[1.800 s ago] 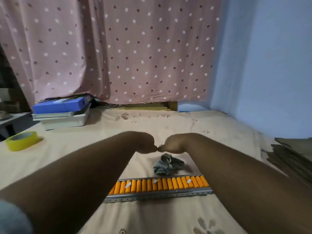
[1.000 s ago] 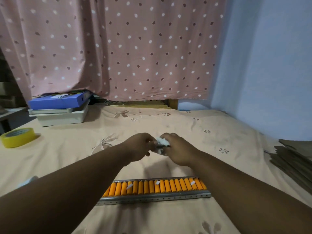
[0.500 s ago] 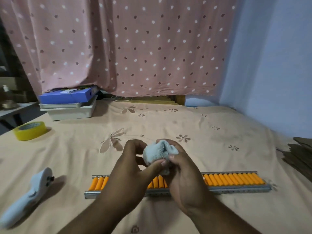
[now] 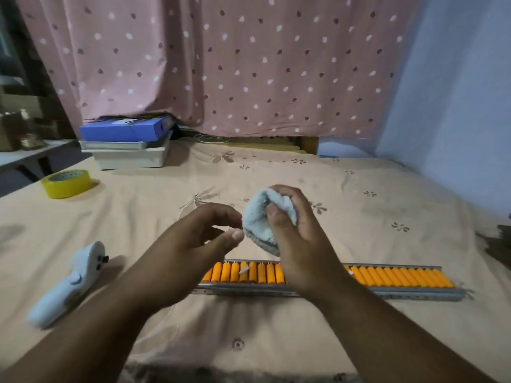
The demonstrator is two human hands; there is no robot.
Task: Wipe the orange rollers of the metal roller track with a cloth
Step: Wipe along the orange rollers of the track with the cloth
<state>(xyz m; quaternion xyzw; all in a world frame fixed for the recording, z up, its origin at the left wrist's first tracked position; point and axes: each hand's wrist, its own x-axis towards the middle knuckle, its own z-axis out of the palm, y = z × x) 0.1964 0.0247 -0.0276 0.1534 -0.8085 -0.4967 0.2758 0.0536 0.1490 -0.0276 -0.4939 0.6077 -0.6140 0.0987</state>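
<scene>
A long metal roller track [image 4: 401,294] with a row of orange rollers [image 4: 398,277] lies across the peach bedsheet in front of me. My arms hide its middle and left end. Small white scraps sit on a few rollers. My right hand [image 4: 301,244] holds a bunched pale blue-grey cloth [image 4: 260,217] in the air above the track. My left hand [image 4: 199,244] hovers just left of the cloth with curled, spread fingers, its thumb tip close to the cloth's edge and nothing in its grasp.
A white handheld controller [image 4: 69,283] lies at the left. A yellow tape roll [image 4: 66,183] sits at far left. A blue folder on stacked white trays [image 4: 127,145] stands at the back. Dark cardboard sheets [image 4: 500,244] lie at the right edge. A dotted curtain hangs behind.
My left hand has let go of the cloth and moved slightly left; the cloth is now bunched in my right hand alone. Earlier, both hands picked it up from behind the track.
</scene>
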